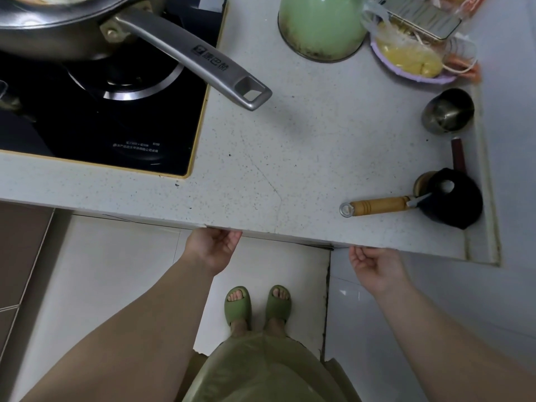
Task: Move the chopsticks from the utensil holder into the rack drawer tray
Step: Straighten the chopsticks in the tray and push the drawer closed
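No chopsticks, utensil holder or drawer tray show in the head view. My left hand (213,246) reaches just under the front edge of the speckled white counter (261,175), fingers curled and partly hidden by the edge. To the right, my right hand (374,265) is held below the same edge, palm up, fingers loosely bent and apart. Whatever lies beneath the counter is hidden. Neither hand visibly holds anything.
A black cooktop (116,126) carries a pan whose long steel handle (197,56) juts over the counter. A green pot (319,27), a bagged food plate (414,56), a steel cup (448,111) and a wooden-handled tool (380,206) sit on the right. White floor tiles and my green slippers (258,306) are below.
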